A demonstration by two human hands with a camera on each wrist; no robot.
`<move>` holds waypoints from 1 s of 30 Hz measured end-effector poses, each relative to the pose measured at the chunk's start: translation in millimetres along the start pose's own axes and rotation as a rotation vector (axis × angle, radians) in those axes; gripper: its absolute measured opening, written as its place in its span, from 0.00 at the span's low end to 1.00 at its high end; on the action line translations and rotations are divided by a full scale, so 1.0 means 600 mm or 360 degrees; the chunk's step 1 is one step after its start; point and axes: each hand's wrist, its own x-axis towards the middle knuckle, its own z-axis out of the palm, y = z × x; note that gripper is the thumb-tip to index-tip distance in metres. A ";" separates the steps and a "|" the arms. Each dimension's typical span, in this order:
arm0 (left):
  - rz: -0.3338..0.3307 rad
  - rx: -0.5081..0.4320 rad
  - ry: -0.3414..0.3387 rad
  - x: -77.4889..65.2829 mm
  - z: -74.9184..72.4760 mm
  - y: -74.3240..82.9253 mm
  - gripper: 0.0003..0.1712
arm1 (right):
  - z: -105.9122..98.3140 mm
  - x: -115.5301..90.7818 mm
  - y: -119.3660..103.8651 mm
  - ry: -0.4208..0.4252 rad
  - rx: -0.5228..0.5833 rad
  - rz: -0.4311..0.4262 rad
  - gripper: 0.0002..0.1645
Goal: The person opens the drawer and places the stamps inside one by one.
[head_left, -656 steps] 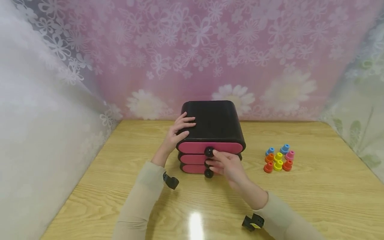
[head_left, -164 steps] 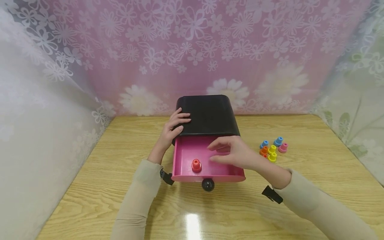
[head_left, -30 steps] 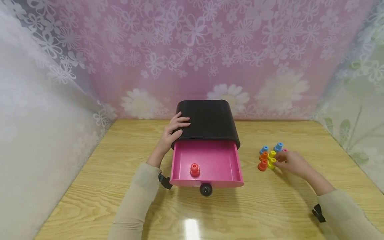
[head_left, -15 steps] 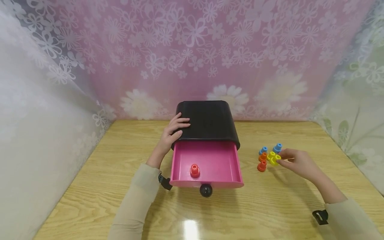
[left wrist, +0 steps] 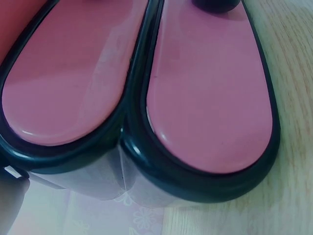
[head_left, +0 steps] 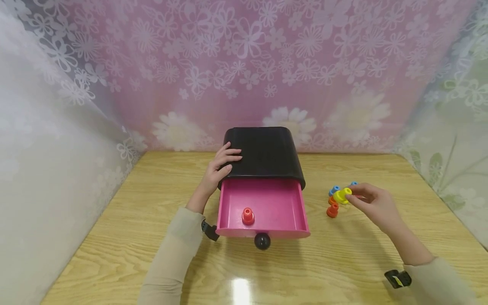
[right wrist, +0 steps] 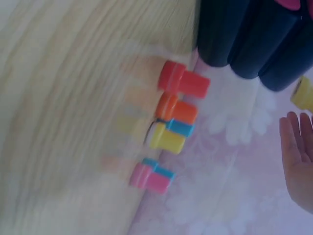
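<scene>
My right hand point(head_left: 377, 207) pinches a yellow peg point(head_left: 344, 195), flared at the base, between thumb and fingers above the other pegs. In the right wrist view that yellow peg point(right wrist: 304, 94) shows at the right edge, beside the fingers. My left hand point(head_left: 218, 171) rests on the left side of a black drawer cabinet point(head_left: 267, 152), fingers spread over its top. The cabinet's pink top drawer point(head_left: 274, 207) is pulled out, with a red peg point(head_left: 248, 216) standing inside near the front. A round black knob point(head_left: 262, 241) sits on the drawer front.
Right of the cabinet stand a red peg point(head_left: 332, 210), an orange peg point(right wrist: 176, 108), another yellow peg point(right wrist: 167, 138), a pink peg point(right wrist: 150, 178) and blue pegs point(head_left: 334, 190). The lower drawer fronts point(left wrist: 210, 98) are closed. Patterned cloth point(head_left: 190, 63) hangs behind the wooden table point(head_left: 152, 212).
The top drawer has been pulled out and a red peg now stands in it. Within the last second my right hand picked up a yellow peg and raised it slightly leftward. The left hand stays put.
</scene>
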 end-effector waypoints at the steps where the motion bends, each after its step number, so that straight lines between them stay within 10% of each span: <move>1: -0.0003 0.0008 0.0000 -0.002 -0.001 -0.009 0.18 | 0.003 0.000 -0.005 0.0020 0.0021 -0.0011 0.14; 6: 0.0001 0.0031 0.0012 -0.008 -0.006 -0.048 0.29 | 0.014 0.002 -0.026 0.0065 0.0051 -0.0052 0.13; 15: -0.0002 0.0002 0.0001 0.001 0.001 0.004 0.17 | 0.026 0.001 -0.058 0.0094 0.0252 -0.0099 0.12; 30: -0.0022 0.0006 0.0014 0.003 0.002 0.009 0.19 | 0.042 0.000 -0.113 -0.0009 0.0505 -0.0201 0.13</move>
